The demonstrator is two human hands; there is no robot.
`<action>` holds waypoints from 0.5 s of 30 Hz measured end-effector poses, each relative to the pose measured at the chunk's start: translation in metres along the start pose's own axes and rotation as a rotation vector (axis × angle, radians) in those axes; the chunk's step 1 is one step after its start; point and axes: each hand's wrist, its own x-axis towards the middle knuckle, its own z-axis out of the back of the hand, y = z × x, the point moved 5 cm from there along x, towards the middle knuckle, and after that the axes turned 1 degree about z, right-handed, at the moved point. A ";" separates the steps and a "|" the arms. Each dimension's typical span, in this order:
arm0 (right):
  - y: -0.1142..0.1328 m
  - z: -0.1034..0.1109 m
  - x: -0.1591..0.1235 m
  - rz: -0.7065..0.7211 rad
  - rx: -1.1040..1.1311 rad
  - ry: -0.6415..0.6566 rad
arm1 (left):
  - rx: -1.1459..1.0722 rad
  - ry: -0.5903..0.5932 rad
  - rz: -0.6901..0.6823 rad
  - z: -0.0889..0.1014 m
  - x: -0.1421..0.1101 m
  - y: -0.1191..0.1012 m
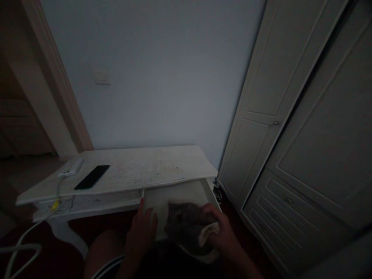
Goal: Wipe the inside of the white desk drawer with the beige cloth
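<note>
A white desk stands against the wall, and its right-hand drawer is pulled out towards me. My left hand rests at the drawer's left side, its fingers apart; I cannot tell how firmly it presses there. Over the front part of the drawer is a crumpled dark grey cloth with a pale edge or underside. My right hand is closed around the cloth's right side, near the drawer's right wall. The cloth hides much of the drawer's front, and the dim light blurs its detail.
A dark phone lies on the desk's left part, beside a white power strip with a cable hanging down. White wardrobes with small knobs stand close on the right. Small objects lie on the floor between desk and wardrobe.
</note>
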 end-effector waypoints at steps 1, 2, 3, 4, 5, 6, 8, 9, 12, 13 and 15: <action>0.010 0.032 -0.006 -0.010 -0.009 -0.057 | 0.003 0.001 0.007 0.002 0.000 -0.002; 0.020 0.062 -0.011 0.001 -0.026 -0.118 | 0.009 0.004 0.016 0.004 0.000 -0.004; 0.030 0.088 -0.016 0.018 -0.041 -0.145 | 0.014 0.010 0.021 0.005 0.000 -0.006; 0.037 0.107 -0.018 0.017 -0.062 -0.128 | 0.018 0.019 0.026 0.007 0.000 -0.008; 0.041 0.120 -0.018 0.001 -0.081 -0.094 | 0.020 0.028 0.036 0.008 0.000 -0.009; 0.041 0.126 -0.017 -0.028 -0.092 -0.039 | 0.021 0.037 0.041 0.009 0.000 -0.010; 0.031 0.118 -0.010 -0.097 -0.118 0.087 | 0.016 0.043 0.041 0.010 0.000 -0.011; 0.022 0.106 -0.004 -0.124 -0.149 0.143 | 0.014 0.039 0.042 0.010 0.000 -0.011; -0.007 0.052 0.015 -0.129 -0.375 0.223 | 0.003 0.017 0.037 0.010 -0.001 -0.010; -0.014 0.034 0.022 -0.110 -0.474 0.222 | 0.002 0.009 0.046 0.010 -0.001 -0.010; -0.022 0.001 0.034 -0.067 -0.588 0.201 | -0.002 0.007 0.046 0.011 -0.001 -0.010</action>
